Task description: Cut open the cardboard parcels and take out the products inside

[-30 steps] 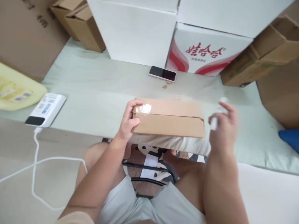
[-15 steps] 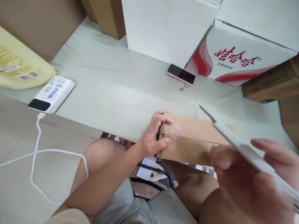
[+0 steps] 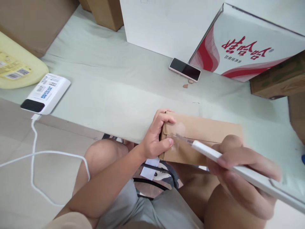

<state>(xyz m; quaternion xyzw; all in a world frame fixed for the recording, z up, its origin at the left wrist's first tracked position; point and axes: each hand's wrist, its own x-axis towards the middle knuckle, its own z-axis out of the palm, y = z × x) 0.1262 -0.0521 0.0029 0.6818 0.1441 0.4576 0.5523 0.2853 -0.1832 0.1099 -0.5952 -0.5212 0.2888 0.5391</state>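
Observation:
A small brown cardboard box point(image 3: 209, 126) lies at the near edge of the covered table, its top seam running lengthwise. My left hand point(image 3: 157, 135) grips the box's left end, thumb on top and fingers over the far side. A slim white craft knife point(image 3: 206, 150) is in my right hand point(image 3: 238, 170), the fingers closed round its handle. Its thin blade, slightly blurred, points left over the seam close to my left thumb. Whether the tip touches the cardboard I cannot tell.
A phone point(image 3: 185, 70) and small brown scraps point(image 3: 185, 86) lie behind the box. White cartons point(image 3: 240, 54) stand at the back. On the left are a white power bank point(image 3: 46, 93) with a cable point(image 3: 33, 168) and a yellow bottle point(image 3: 21, 63).
My right hand has swung the knife down and left, from raised above the box's right part to its seam. My left hand keeps its hold. The view has shifted slightly.

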